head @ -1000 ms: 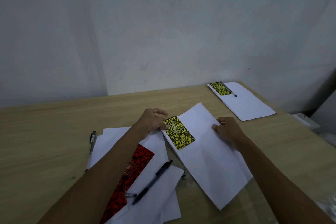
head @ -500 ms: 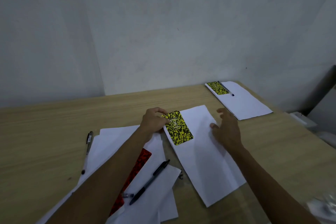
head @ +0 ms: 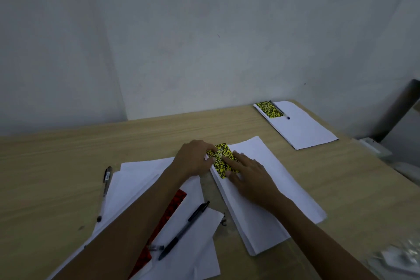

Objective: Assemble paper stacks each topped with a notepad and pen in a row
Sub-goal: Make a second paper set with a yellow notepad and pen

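Note:
A yellow-and-black notepad [head: 223, 158] lies on the far left corner of a white paper stack [head: 270, 191] in the middle of the table. My left hand [head: 194, 158] grips the notepad's left edge. My right hand [head: 247, 173] lies flat with its fingers spread on the notepad's right side. At the far right stands another paper stack [head: 304, 129] topped with a yellow notepad [head: 269, 109] and a pen [head: 279, 109]. A black pen [head: 184, 229] and a red notepad [head: 159, 232] lie on loose sheets [head: 136, 179] at the left.
Another pen [head: 104, 191] lies on the wooden table [head: 56, 166] by the loose sheets' left edge. A small metal clip [head: 223, 223] sits between the paper piles. Clear plastic objects [head: 395, 257] lie at the right front. A wall [head: 204, 41] closes off the far side.
My right hand moved left from the stack's right edge onto the notepad. The notepad and the stack shifted slightly further away under both hands.

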